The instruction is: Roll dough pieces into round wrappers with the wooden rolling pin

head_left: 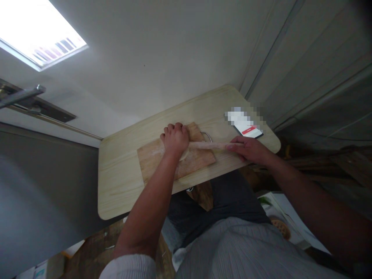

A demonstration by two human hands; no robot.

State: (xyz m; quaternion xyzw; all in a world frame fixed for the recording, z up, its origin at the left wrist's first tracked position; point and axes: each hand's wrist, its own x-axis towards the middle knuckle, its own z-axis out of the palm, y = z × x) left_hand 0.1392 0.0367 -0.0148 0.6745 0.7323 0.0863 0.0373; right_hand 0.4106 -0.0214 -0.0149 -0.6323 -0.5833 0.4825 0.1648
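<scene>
Grey shirt (229,248), pale rod (207,145), spanning left grip (176,138) to right grip (250,149)

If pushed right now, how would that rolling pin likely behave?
The rolling pin runs straight from the left hand to the right hand, so it is probably stiff. Its rounded look suggests it could roll if released. Being slim, it may feel fairly light.

The light is dim and greyish overall. Far beyond and left of the left hand (176,137), a bright pane (40,31) glares, blown out to white. Right of the right hand (252,150), the surroundings sink into murky shadow. Just beyond that hand, pixelated blocks cover part of a glowing phone (244,126). Detail around both hands looks soft.
</scene>
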